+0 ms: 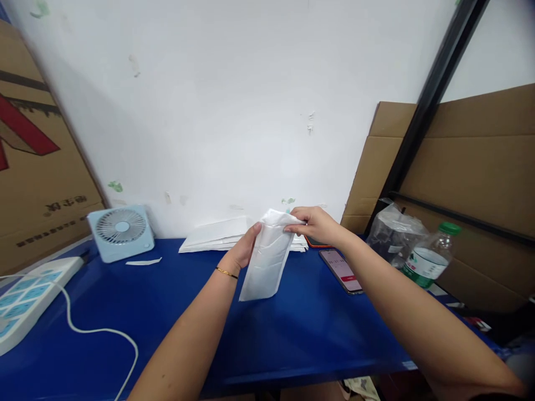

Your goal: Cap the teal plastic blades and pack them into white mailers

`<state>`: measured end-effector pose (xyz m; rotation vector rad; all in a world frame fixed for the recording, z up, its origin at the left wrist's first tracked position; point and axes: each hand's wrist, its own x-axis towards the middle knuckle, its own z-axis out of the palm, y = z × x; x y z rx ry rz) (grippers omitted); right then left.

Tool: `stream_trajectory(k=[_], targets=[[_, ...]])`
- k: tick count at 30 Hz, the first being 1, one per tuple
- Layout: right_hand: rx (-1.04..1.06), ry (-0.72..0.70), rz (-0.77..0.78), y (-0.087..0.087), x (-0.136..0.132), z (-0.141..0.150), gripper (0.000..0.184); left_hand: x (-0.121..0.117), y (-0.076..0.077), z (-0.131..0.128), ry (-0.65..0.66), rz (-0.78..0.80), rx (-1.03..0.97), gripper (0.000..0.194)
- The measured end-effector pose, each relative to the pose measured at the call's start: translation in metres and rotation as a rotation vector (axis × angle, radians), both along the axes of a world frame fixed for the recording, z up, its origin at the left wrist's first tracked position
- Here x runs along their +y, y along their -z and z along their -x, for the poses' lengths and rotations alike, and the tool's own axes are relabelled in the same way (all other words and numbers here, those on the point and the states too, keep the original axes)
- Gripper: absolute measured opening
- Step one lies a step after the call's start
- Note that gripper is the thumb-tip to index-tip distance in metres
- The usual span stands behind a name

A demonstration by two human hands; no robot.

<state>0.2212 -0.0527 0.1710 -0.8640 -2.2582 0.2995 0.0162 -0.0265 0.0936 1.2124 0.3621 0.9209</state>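
A white padded mailer bag (267, 262) is held up, tilted, over the blue table. My left hand (246, 248) grips its upper left edge, thumb in front and the other fingers hidden behind. With thumb and fingers closed, my right hand (311, 223) pinches the top right corner, where the bag looks folded or gathered. Whether anything is inside the bag cannot be seen. Behind it, a stack of flat white mailers (213, 234) lies against the wall, partly hidden by my hands and the bag.
On the blue table (175, 312) a small light-blue fan (121, 233) and a white power strip (39, 301) with a cable stand left. A strip of white paper (143, 262) lies near the fan. Rightward are a phone (340, 271), a plastic-wrapped cup (393, 236) and a green-capped bottle (430, 256).
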Motion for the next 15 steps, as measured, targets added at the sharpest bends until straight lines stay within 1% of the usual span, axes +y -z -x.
stream_trajectory(k=[2, 5, 8, 11, 12, 13, 14, 15], targets=[[-0.037, 0.019, -0.015, -0.002, 0.003, 0.0, 0.029, -0.004, -0.008, 0.003, -0.068, -0.113, 0.019, 0.059], [-0.029, 0.093, -0.128, -0.004, 0.01, 0.0, 0.027, -0.004, -0.019, -0.001, -0.251, -0.287, 0.134, 0.048], [0.024, 0.185, -0.269, -0.01, 0.016, 0.003, 0.02, 0.001, -0.035, -0.007, -0.415, -0.398, 0.234, 0.042], [0.129, 0.193, -0.335, -0.015, 0.009, 0.004, 0.017, -0.002, -0.051, -0.005, -0.525, -0.54, 0.239, 0.036], [0.166, 0.175, -0.355, -0.014, 0.001, 0.004, 0.016, -0.008, -0.053, -0.002, -0.561, -0.608, 0.244, 0.033], [0.188, 0.147, -0.372, -0.01, -0.009, 0.004, 0.015, -0.017, -0.051, 0.003, -0.595, -0.684, 0.262, 0.029], [0.179, 0.107, -0.377, -0.003, -0.022, 0.004, 0.014, -0.028, -0.046, 0.008, -0.611, -0.763, 0.305, 0.026], [0.149, 0.065, -0.369, 0.008, -0.036, 0.003, 0.013, -0.042, -0.036, 0.014, -0.613, -0.812, 0.348, 0.023]])
